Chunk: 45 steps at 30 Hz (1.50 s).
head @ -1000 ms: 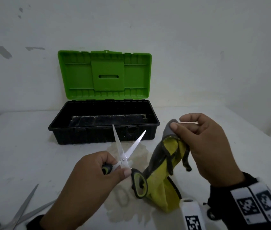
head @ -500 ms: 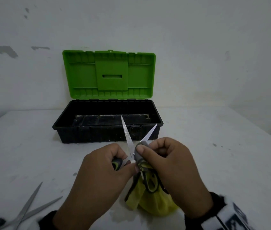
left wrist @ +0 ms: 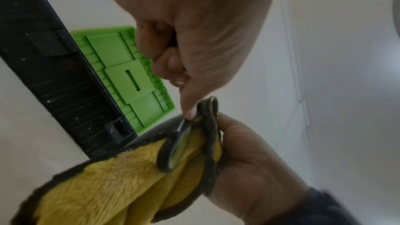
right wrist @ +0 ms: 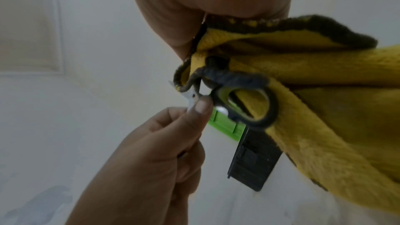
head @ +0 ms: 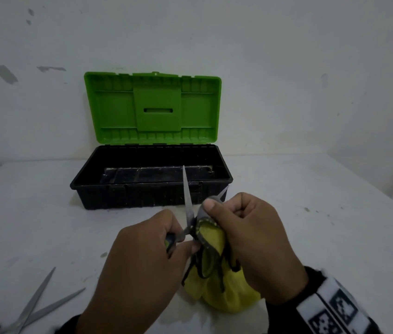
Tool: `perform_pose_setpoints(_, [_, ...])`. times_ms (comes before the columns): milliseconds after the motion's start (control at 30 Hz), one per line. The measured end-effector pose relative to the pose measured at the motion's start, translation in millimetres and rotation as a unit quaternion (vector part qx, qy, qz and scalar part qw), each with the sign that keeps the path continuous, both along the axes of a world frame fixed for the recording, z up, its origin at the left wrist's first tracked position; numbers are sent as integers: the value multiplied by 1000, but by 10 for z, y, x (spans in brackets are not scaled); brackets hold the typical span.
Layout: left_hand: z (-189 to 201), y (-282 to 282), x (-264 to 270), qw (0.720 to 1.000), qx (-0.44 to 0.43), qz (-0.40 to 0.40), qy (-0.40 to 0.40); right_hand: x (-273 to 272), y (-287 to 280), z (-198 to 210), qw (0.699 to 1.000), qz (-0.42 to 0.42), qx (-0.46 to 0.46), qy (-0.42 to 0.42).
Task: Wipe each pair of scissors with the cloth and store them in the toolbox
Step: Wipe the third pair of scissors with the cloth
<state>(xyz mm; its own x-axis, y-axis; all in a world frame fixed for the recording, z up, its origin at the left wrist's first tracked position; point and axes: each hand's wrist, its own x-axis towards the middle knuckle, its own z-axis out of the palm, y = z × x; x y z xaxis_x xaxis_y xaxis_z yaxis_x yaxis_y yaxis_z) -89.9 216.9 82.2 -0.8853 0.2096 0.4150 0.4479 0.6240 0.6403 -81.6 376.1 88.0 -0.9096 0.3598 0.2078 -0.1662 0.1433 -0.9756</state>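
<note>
**Cloth pinched over one blade of the open scissors**

Right hand [head: 258, 247], fingers curled, pinching the yellow cloth [head: 224, 292] around one blade; only that blade's tip visible past the thumb. Left hand [head: 140, 271] clamped on one handle of the scissors [head: 187, 201], thumb tip pressed near the pivot (clearest from the right wrist view). Other blade bare, pointing up and away, crossing the front wall of the toolbox in the head view. Free handle loop [right wrist: 249, 109] hanging against the folds of the cloth. Cloth's lower bulk drooping beneath both hands, touching the white table [head: 311, 189] or just above it, cannot tell which.

Behind the hands, near but apart: toolbox [head: 152, 196], black tray open, green lid [head: 153, 107] standing upright against the wall. At the near left table edge, well apart from the hands, a second pair of scissors [head: 31, 309] lying flat with blades spread.
</note>
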Motion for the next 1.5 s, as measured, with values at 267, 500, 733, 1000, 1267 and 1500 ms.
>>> perform_pose_setpoints(267, [35,-4,-5,999,-40,19,24,-72,70,24,999,20,-24,-14])
perform_pose_setpoints(500, [21,14,4,999,-44,13,12,-69,90,-6,999,19,-40,-3])
perform_pose_setpoints(733, [-12,10,-30,999,-34,9,27,-160,183,41,997,-11,-83,0])
perform_pose_setpoints(1000, [-34,-12,-71,999,24,3,-47,-186,233,60,996,-2,-88,2])
perform_pose_setpoints(1267, [2,-117,-175,945,175,-84,-264,-8,213,-59,989,138,-52,-1])
perform_pose_setpoints(1500, [56,-103,-124,916,221,-154,-296,-5,61,-57,994,97,-57,2])
